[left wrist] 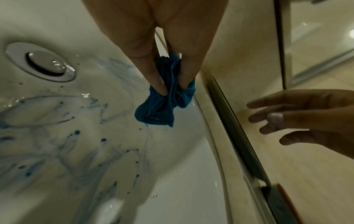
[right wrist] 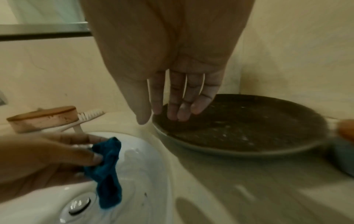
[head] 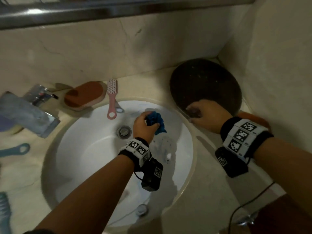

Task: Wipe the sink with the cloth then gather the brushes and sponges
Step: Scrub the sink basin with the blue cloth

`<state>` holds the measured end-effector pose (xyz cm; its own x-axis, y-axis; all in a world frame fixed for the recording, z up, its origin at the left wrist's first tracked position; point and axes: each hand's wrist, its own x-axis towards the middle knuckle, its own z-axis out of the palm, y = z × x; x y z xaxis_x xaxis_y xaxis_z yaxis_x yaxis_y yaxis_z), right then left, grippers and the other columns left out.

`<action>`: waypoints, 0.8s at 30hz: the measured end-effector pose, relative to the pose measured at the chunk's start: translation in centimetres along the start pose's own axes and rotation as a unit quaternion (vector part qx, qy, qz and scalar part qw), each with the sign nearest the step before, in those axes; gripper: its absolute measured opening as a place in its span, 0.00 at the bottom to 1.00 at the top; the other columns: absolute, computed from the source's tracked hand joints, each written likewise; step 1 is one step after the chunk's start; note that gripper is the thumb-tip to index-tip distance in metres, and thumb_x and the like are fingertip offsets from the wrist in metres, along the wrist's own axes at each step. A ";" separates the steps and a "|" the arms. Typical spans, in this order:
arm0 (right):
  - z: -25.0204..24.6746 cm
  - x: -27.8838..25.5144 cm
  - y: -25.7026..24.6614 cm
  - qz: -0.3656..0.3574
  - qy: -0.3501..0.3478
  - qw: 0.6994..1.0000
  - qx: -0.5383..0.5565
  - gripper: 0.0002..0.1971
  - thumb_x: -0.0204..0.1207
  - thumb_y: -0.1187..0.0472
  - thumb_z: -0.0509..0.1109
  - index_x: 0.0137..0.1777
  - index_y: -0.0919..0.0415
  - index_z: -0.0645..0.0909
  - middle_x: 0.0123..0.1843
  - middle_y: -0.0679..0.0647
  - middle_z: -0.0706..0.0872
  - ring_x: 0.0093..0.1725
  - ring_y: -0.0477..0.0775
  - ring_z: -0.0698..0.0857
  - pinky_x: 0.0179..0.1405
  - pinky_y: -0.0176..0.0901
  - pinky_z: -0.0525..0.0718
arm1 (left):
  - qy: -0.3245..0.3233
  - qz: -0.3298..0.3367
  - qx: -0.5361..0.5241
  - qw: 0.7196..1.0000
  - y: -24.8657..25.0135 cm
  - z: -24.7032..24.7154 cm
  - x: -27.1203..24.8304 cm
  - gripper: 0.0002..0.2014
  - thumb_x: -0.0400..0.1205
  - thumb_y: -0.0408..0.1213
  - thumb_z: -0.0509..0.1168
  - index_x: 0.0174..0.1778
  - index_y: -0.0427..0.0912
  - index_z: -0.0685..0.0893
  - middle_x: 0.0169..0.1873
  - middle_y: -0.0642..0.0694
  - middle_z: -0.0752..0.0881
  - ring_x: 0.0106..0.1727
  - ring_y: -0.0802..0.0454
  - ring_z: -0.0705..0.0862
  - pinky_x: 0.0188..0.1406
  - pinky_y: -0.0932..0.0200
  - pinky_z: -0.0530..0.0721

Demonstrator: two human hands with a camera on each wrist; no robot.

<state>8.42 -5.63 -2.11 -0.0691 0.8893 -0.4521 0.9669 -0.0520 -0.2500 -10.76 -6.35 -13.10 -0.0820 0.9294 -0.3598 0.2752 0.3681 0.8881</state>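
A round white sink (head: 94,149) carries blue smears (left wrist: 47,136) around its drain (head: 124,132). My left hand (head: 143,127) is down in the bowl, right of the drain. It grips a bunched blue cloth (head: 155,119), pinched between thumb and fingers (left wrist: 170,84), and the cloth touches the sink's right wall. My right hand (head: 202,114) is open, with straight fingertips (right wrist: 172,115) at the near rim of a dark plate (head: 206,86). An orange sponge (head: 84,96) and a pink brush (head: 111,97) lie at the sink's far rim.
A chrome faucet (head: 30,110) stands at the left. A blue brush handle (head: 16,150) and another teal brush (head: 4,211) lie on the left counter. Another orange sponge (head: 253,119) sits behind my right wrist. Walls close the back and right side.
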 end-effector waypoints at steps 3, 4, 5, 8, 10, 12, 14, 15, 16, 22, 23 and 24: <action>-0.8 2.8 -1.8 -0.066 0.037 0.997 0.022 0.24 0.76 0.57 0.70 0.72 0.51 0.73 0.69 0.53 0.74 0.66 0.52 0.76 0.68 0.45 0.74 | 0.083 -0.029 -0.020 0.996 -0.7 -0.1 1.1 0.26 0.70 0.26 0.73 0.66 0.43 0.80 0.63 0.39 0.79 0.61 0.43 0.82 0.67 0.49 0.80; -0.9 3.8 -2.3 -0.086 0.044 0.995 0.016 0.25 0.76 0.58 0.69 0.73 0.52 0.72 0.72 0.54 0.73 0.69 0.55 0.74 0.71 0.45 0.72 | 0.104 -0.034 -0.031 0.993 -0.8 -0.1 1.4 0.27 0.71 0.25 0.72 0.66 0.43 0.80 0.64 0.39 0.79 0.62 0.43 0.82 0.67 0.49 0.80; -1.0 5.2 -3.0 -0.107 0.046 0.993 0.006 0.26 0.76 0.59 0.68 0.74 0.53 0.71 0.74 0.56 0.71 0.72 0.56 0.72 0.73 0.45 0.69 | 0.128 -0.037 -0.047 0.990 -1.0 -0.2 2.0 0.26 0.71 0.25 0.72 0.66 0.43 0.80 0.64 0.39 0.78 0.62 0.43 0.81 0.67 0.48 0.80; -1.3 8.9 -4.9 -0.158 0.006 0.987 -0.030 0.30 0.78 0.61 0.65 0.80 0.51 0.63 0.82 0.55 0.61 0.80 0.56 0.63 0.77 0.40 0.61 | 0.205 -0.042 -0.123 0.970 -1.0 -0.9 3.6 0.23 0.74 0.22 0.70 0.65 0.38 0.82 0.63 0.38 0.81 0.63 0.45 0.81 0.68 0.51 0.80; -1.2 11.3 -5.6 -0.183 -0.048 0.979 -0.081 0.32 0.80 0.59 0.64 0.82 0.49 0.57 0.85 0.50 0.50 0.83 0.53 0.56 0.78 0.38 0.56 | 0.267 -0.060 -0.144 0.951 -0.7 -1.1 4.8 0.18 0.75 0.21 0.68 0.61 0.36 0.83 0.60 0.40 0.84 0.61 0.45 0.82 0.66 0.52 0.80; -0.7 12.7 -5.7 -0.176 -0.094 0.973 -0.120 0.34 0.81 0.56 0.64 0.83 0.46 0.52 0.86 0.49 0.44 0.84 0.53 0.49 0.80 0.39 0.52 | 0.304 -0.091 -0.149 0.937 -0.8 -0.8 5.6 0.14 0.75 0.22 0.69 0.54 0.39 0.84 0.53 0.45 0.85 0.56 0.46 0.83 0.63 0.51 0.82; -0.5 13.6 -5.7 -0.165 -0.117 0.969 -0.139 0.35 0.80 0.53 0.65 0.83 0.44 0.50 0.86 0.48 0.42 0.85 0.54 0.46 0.82 0.43 0.49 | 0.313 -0.108 -0.166 0.929 -0.6 0.0 6.0 0.11 0.74 0.22 0.70 0.47 0.42 0.82 0.46 0.48 0.83 0.51 0.48 0.82 0.61 0.47 0.84; -0.5 13.9 -5.7 -0.166 -0.127 0.967 -0.147 0.36 0.80 0.52 0.65 0.83 0.44 0.49 0.86 0.49 0.41 0.85 0.54 0.46 0.83 0.44 0.48 | 0.303 -0.110 -0.170 0.931 -0.8 0.6 6.2 0.12 0.74 0.22 0.69 0.44 0.43 0.80 0.44 0.48 0.82 0.49 0.48 0.82 0.60 0.47 0.84; -0.6 13.9 -5.8 -0.167 -0.134 0.964 -0.156 0.36 0.80 0.52 0.65 0.83 0.44 0.49 0.86 0.49 0.41 0.85 0.54 0.46 0.83 0.45 0.47 | 0.284 -0.107 -0.160 0.939 -1.0 1.1 6.1 0.12 0.74 0.22 0.69 0.42 0.44 0.79 0.43 0.48 0.82 0.48 0.48 0.82 0.58 0.48 0.84; -1.2 14.9 -7.0 -0.187 -0.092 0.971 -0.116 0.35 0.76 0.52 0.70 0.81 0.45 0.58 0.85 0.48 0.49 0.84 0.51 0.51 0.80 0.40 0.51 | 0.264 -0.115 -0.205 0.935 -0.8 1.6 5.2 0.09 0.76 0.23 0.69 0.46 0.41 0.80 0.40 0.50 0.82 0.40 0.55 0.82 0.41 0.70 0.85; -1.2 15.1 -7.4 -0.191 -0.091 0.969 -0.126 0.36 0.76 0.51 0.71 0.81 0.44 0.57 0.85 0.48 0.48 0.84 0.52 0.50 0.80 0.41 0.51 | 0.293 -0.122 -0.220 0.922 -0.9 1.0 5.2 0.09 0.76 0.25 0.69 0.49 0.39 0.82 0.44 0.46 0.84 0.44 0.50 0.84 0.49 0.63 0.87; -1.1 15.2 -7.6 -0.193 -0.094 0.967 -0.140 0.36 0.76 0.50 0.71 0.81 0.43 0.57 0.86 0.48 0.47 0.84 0.53 0.49 0.81 0.43 0.50 | 0.322 -0.131 -0.232 0.909 -0.8 0.1 5.2 0.10 0.77 0.26 0.69 0.52 0.37 0.83 0.49 0.42 0.86 0.50 0.46 0.85 0.57 0.55 0.85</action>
<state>0.33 8.77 -6.09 -0.4556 0.7185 -0.5255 0.8871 0.4154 -0.2013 -11.27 -1.84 -15.71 -0.6703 0.5766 -0.4671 -0.2559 0.4112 0.8749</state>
